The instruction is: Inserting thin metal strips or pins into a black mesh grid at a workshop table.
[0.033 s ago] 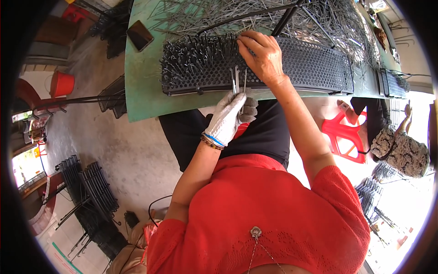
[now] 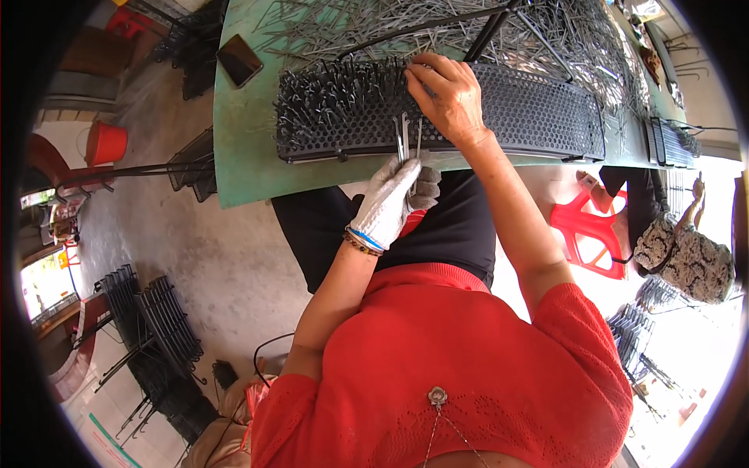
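A long black perforated metal panel (image 2: 538, 113) lies along the near edge of a green table (image 2: 243, 160). Dark thin strips (image 2: 331, 97) stand densely in the holes of its left part; the right part shows bare mesh. My left hand (image 2: 382, 204), in a white glove, is closed around a small bunch of thin pale strips (image 2: 402, 140), whose ends point up in front of the panel. Bare, my right hand (image 2: 449, 97) rests over the panel where the standing strips end. Its fingers are bent together at the strips, and what they pinch is hidden.
Loose grey strips (image 2: 367, 27) are heaped behind the panel, under black rods (image 2: 488, 35). A dark phone-like slab (image 2: 239, 61) lies at the table's left. A red stool (image 2: 589, 226) and another person's patterned sleeve (image 2: 686, 257) are at right. Black racks (image 2: 160, 320) stand lower left.
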### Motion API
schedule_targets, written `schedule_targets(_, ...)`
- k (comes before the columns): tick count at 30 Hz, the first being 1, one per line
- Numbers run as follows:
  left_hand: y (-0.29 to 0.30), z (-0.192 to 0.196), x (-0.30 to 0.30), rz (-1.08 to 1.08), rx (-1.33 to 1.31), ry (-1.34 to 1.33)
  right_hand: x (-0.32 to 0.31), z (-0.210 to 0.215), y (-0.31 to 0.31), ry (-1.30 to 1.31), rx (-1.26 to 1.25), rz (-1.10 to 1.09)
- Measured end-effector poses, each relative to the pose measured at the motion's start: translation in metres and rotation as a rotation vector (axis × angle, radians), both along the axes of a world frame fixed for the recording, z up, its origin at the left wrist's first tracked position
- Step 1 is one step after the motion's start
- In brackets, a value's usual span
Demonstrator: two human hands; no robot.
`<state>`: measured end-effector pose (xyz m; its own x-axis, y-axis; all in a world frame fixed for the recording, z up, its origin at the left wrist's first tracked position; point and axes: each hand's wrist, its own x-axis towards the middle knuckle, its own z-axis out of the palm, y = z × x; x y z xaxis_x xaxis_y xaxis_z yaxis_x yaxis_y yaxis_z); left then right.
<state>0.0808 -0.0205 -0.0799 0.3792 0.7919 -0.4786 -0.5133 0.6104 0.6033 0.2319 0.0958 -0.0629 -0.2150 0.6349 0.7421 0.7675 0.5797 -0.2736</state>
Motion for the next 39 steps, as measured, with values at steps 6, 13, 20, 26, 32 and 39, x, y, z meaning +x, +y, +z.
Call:
schedule_targets(6, -0.001, -0.001, -0.003, 0.013, 0.002, -0.026, -0.004, 0.007, -0.005, 0.062, -0.032, -0.028)
schedule_targets(13, 0.002, 0.009, -0.002, 0.082, 0.078, -0.102, 0.008, 0.026, -0.04, 0.327, -0.777, 0.097)
schedule_targets(20, 0.001, 0.004, 0.002, -0.021, 0.079, -0.143, 0.012, 0.029, -0.039, 0.741, -1.017, 0.148)
schedule_targets(26, 0.005, 0.01, 0.005, -0.025, -0.016, -0.159, 0.008, 0.033, -0.009, 0.745, -0.4, 0.008)
schedule_targets(32, 0.003, 0.002, 0.001, 0.027, -0.094, -0.165, -0.003, 0.021, 0.01, 0.507, -0.162, -0.022)
schedule_targets(39, 0.001, 0.008, 0.0, 0.016, -0.081, -0.11, -0.003, 0.009, 0.016, 0.281, -0.044, -0.009)
